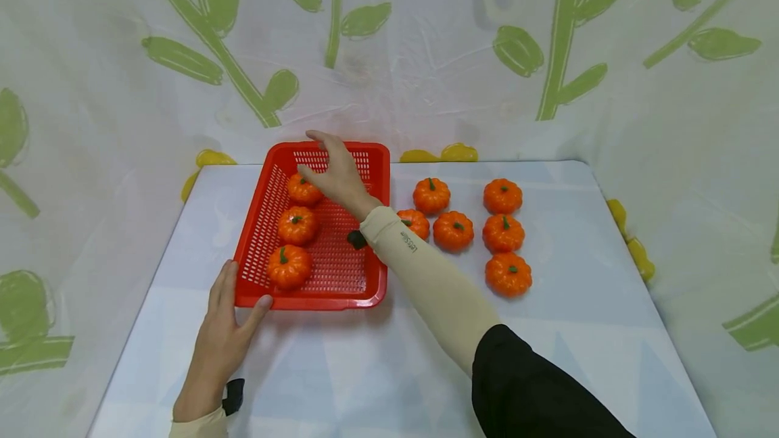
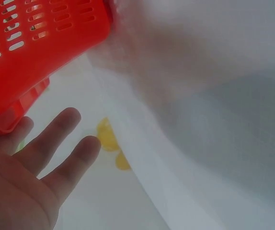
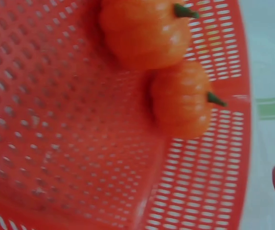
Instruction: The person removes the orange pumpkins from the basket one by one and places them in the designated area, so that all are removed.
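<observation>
running lengthwise front-to-back, the basket holds pumpkins, both hands splayed.

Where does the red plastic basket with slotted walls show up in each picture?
Head: the red plastic basket sits left of centre.
Left wrist: upper left, cut off, above the bare left hand.
Right wrist: fills the left and middle, cut off at three edges.
Shared landmark: its wall's rows of slots.
</observation>
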`<state>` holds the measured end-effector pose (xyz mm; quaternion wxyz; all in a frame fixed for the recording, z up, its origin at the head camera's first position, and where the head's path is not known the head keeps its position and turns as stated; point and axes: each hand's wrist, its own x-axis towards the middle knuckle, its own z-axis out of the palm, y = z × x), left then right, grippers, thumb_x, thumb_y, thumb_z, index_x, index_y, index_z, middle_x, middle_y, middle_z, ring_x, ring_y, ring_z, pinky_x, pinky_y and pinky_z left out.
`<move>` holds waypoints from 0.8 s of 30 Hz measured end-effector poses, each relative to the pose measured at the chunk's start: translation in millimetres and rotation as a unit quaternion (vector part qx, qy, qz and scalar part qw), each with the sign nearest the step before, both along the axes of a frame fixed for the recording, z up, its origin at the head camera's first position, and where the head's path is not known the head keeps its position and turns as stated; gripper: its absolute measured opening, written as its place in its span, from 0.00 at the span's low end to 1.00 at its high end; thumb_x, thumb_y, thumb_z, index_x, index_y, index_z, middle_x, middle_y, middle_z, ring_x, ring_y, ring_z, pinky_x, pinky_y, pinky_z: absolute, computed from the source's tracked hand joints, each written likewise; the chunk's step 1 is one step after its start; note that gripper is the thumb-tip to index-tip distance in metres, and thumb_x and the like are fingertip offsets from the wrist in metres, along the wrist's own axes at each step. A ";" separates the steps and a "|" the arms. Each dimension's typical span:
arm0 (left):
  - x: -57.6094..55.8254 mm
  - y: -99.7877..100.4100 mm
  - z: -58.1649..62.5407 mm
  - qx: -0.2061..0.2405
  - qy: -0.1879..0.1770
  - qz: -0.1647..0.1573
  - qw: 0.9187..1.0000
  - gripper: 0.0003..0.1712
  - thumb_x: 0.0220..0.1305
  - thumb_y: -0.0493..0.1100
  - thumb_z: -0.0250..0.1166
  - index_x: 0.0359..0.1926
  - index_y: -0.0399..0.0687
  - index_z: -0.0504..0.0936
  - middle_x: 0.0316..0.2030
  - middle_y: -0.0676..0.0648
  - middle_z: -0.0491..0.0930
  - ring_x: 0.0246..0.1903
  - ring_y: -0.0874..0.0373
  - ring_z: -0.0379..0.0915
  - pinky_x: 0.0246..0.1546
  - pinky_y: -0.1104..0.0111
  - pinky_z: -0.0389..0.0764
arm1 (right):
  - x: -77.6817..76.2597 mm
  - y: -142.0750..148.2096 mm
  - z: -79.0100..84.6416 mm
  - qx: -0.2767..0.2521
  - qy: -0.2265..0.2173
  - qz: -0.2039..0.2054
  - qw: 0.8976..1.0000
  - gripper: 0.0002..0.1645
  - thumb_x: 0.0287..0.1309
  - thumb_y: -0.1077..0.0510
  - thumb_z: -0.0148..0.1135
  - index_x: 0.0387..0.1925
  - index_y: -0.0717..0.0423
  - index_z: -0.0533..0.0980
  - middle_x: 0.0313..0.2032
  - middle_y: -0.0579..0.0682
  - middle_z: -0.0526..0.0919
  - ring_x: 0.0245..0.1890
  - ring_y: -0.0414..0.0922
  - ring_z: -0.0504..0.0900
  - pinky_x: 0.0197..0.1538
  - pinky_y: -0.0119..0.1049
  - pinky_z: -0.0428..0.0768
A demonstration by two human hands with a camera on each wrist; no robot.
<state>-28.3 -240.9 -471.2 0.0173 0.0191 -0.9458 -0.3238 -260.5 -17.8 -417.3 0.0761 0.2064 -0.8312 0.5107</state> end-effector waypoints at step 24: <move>-0.1 -2.3 -1.7 0.003 0.014 -0.002 1.000 0.55 0.69 0.60 0.64 0.82 0.57 0.38 0.80 0.43 0.42 0.73 0.34 0.50 0.58 0.29 0.66 | -11.1 -8.3 -43.9 0.194 -0.107 0.043 0.974 0.48 0.67 0.46 0.65 0.80 0.46 0.52 0.78 0.50 0.53 0.77 0.47 0.54 0.76 0.40 0.57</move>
